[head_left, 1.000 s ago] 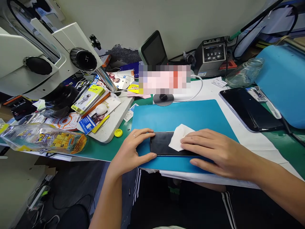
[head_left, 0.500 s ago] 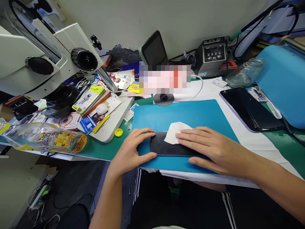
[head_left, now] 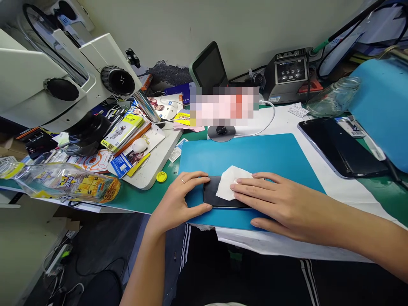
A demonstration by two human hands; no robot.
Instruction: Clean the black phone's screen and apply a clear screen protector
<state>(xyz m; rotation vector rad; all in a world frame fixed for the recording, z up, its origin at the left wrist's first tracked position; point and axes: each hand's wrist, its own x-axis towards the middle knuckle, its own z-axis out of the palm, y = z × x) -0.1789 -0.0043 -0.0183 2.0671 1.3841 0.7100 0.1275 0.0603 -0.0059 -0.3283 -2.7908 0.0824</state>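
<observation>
Clear plastic with yellow and orange labels: a bottle (head_left: 73, 182) on its side, along the front edge of the green bench (head_left: 137, 199), towards the left. Behind it, a large white microscope (head_left: 35, 80) over a white base plate (head_left: 151, 176) strewn with colourful printed cards (head_left: 123, 131). Just beside the base plate's near right corner, a small round yellow cap (head_left: 161, 177). Next, at the middle of the bench's front edge, a left hand (head_left: 174, 197) with fingers closed on the left end of a flat, black, rectangular phone (head_left: 211, 195), one fingertip at the far corner, thumb at the near one. Beneath the phone, a rectangular blue mat (head_left: 242, 151), with a near edge close to the bench's front edge. On the phone's screen, a thin white tissue (head_left: 227, 185), pressed under the outstretched, flat fingers of a right hand (head_left: 280, 204), thumb apart on the mat; phone's right end hidden below. Farther back, near the bench's rear edge, a dark grey box-shaped station (head_left: 288, 74), then a clear glass jar (head_left: 333, 100). Towards the bench's right edge, a larger dark phone (head_left: 331, 144) with a silvery side.
</observation>
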